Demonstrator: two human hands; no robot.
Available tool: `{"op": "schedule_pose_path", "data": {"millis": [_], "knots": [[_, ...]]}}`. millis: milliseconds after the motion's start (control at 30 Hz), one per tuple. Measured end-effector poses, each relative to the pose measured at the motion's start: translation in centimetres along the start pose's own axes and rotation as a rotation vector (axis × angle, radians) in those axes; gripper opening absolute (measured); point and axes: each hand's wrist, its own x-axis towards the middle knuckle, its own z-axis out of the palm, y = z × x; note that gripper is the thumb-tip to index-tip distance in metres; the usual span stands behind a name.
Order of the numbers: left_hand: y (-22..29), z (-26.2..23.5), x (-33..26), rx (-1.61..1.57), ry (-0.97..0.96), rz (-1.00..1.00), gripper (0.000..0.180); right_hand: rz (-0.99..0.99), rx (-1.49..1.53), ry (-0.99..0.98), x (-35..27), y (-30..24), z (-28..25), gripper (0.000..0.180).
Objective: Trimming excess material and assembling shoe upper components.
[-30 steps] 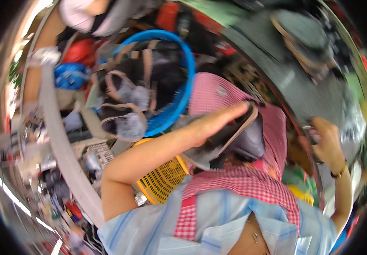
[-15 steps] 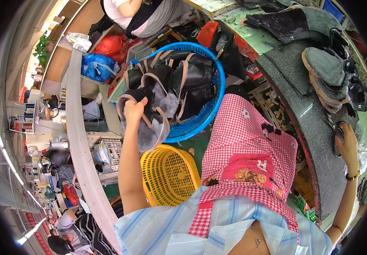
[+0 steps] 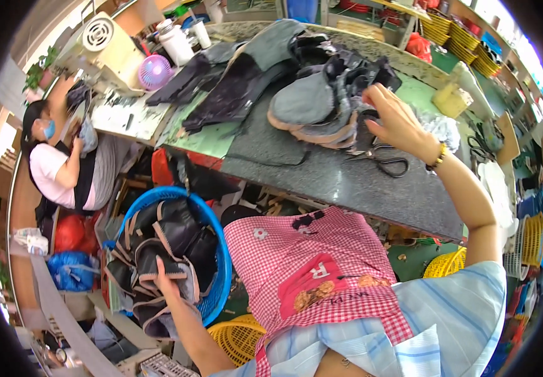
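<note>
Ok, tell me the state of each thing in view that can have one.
Left hand: touching the black shoe pieces, grip unclear.
Right hand: open, by the grey pieces.
Grey pieces: stacked on the dark board.
Scissors: lying on that board.
Blue basket: heaped with shoe pieces.
Yellow basket beside it: partly hidden.
Fan: upright, spinning unclear.

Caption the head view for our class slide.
Left hand at black shoe uppers in a blue basket; right hand open near scissors and stacked grey pieces.

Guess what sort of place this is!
Probably a shoe workshop: a blue basket holds black shoe parts, and grey sole-shaped pieces lie stacked on the worktop near scissors.
</note>
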Motion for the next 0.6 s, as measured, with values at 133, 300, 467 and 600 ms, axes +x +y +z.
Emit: {"op": "schedule_pose_path", "data": {"millis": [133,300,467,600], "knots": [[3.7,0.7,-3.7,0.121,0.165,-0.089,0.058,-0.165,-0.027,0.245,3.8,0.2,0.2,0.049],[8.2,6.4,-12.3,0.922,0.306,0.517,0.058,-0.252,-0.286,0.301,10.8,3.9,1.5,0.045],[12.4,17.5,-19.6,0.677,-0.296,0.643,0.083,-0.218,-0.179,0.064,12.7,0.7,-0.4,0.016],[15.7,19.8,-22.0,0.707,-0.354,1.143,0.112,-0.560,0.154,0.088,6.6,-9.3,-3.3,0.012]]}}
